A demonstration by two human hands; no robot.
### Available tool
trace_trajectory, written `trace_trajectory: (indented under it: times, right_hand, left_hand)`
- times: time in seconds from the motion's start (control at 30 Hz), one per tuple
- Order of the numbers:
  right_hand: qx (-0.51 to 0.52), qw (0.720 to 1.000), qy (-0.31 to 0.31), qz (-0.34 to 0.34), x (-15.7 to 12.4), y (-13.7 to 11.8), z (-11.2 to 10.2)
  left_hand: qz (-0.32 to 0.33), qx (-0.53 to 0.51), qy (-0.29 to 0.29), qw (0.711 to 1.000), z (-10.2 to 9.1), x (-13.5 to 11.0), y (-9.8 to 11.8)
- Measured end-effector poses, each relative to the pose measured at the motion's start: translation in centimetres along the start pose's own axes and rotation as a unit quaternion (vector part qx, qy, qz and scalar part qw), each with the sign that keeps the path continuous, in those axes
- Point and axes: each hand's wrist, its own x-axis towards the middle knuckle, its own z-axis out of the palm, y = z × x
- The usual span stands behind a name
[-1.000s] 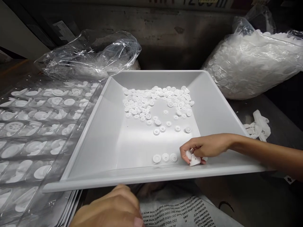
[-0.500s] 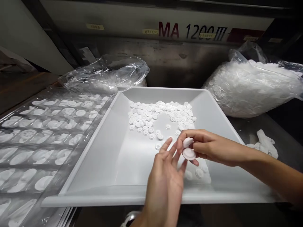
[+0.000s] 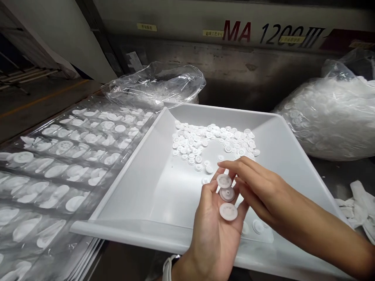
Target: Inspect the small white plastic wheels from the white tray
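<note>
My left hand [image 3: 215,230] is palm up over the near side of a white plastic tray [image 3: 125,195], fingers curled around three small round white plastic gears [image 3: 228,212]. Two of these overlap near the fingertips; the third rests lower on the palm. My right hand [image 3: 258,183] arches above the left fingers, its fingers stretched out and touching or nearly touching them; its thumb is hidden. A heap of similar white gears [image 3: 213,136] covers the far part of the tray, and a few loose ones [image 3: 258,226] lie beneath my right forearm.
Left of the tray is a stack of clear blister trays [image 3: 84,156] filled with white parts. Behind sits an open clear bag [image 3: 158,86]. A full bag of white parts [image 3: 336,117] stands right, near a crumpled white glove-like cloth [image 3: 360,207]. A machine panel [image 3: 181,50] closes the back.
The gears held at my right fingertips now lie in my left hand, which has turned palm up. My right hand has opened out above it. The view has swung left.
</note>
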Motion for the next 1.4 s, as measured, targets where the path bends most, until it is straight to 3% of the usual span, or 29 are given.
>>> trace_trajectory:
  times: [0.13, 0.33, 0.53, 0.63, 0.8, 1.0, 1.1, 1.2, 1.4]
  right_hand:
    - [-0.038, 0.999, -0.01, 0.01, 0.1, 0.1, -0.4]
    - [-0.014, 0.999, -0.007, 0.051, 0.0, 0.0, -0.9]
    - [-0.01, 0.997, 0.062, 0.052, 0.0, -0.1, -0.6]
    - [-0.034, 0.995, 0.087, 0.041, 0.0, -0.2, -0.9]
    - [0.0, 0.997, -0.006, 0.078, -0.1, -0.3, -0.8]
    - [0.037, 0.988, -0.016, 0.149, 0.0, -1.1, -0.2]
    - [0.012, 0.994, 0.014, 0.111, -0.1, -0.8, -0.8]
    - [-0.077, 0.994, 0.063, 0.043, -0.5, 0.1, -1.6]
    - [-0.24, 0.959, 0.146, -0.037, -1.2, 1.1, -2.1]
  left_hand:
    - [-0.01, -0.033, 0.0, 0.999, 0.2, 0.2, 0.0]
    - [-0.033, -0.071, -0.004, 0.997, 0.1, 0.3, -0.1]
    - [-0.049, -0.073, -0.007, 0.996, 0.3, 0.4, -0.2]
    - [-0.048, -0.095, 0.02, 0.994, 0.3, 0.4, -0.1]
    - [-0.058, -0.093, 0.021, 0.994, -0.3, 0.4, -0.1]
    - [-0.061, -0.103, 0.007, 0.993, 0.3, 0.3, -0.1]
    - [-0.056, -0.108, -0.006, 0.993, 0.4, 0.2, 0.1]
    - [-0.059, -0.114, -0.011, 0.992, 0.1, 0.2, 0.0]
    - [-0.045, -0.116, -0.022, 0.992, -0.3, 0.4, -0.5]
